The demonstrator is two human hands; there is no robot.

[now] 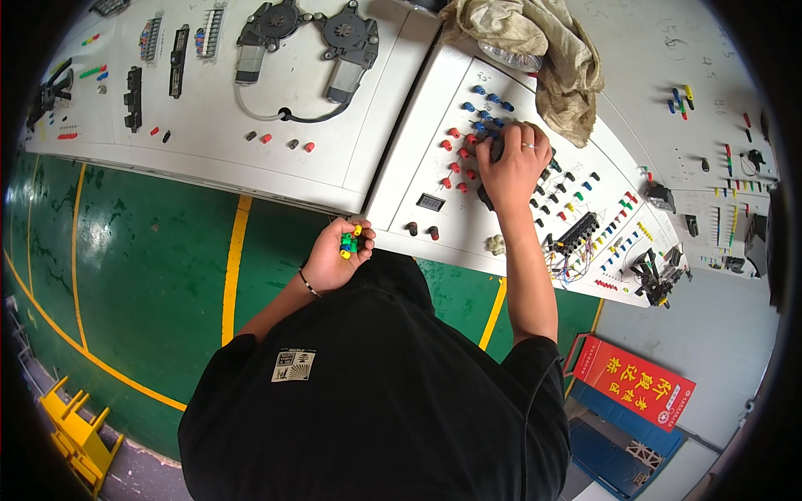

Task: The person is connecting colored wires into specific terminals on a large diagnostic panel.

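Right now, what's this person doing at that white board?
A person in a black shirt leans over a white panel studded with red, blue and black plugs. The right hand presses on a dark part among the plugs. The left hand is held back near the body, cupping small green and yellow caps.

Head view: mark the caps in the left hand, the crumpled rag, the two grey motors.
coloured caps (347, 243), head view, on the green one in the left palm.
crumpled rag (558, 58), head view, on its middle fold.
two grey motors (344, 35), head view, on the right motor's round housing.
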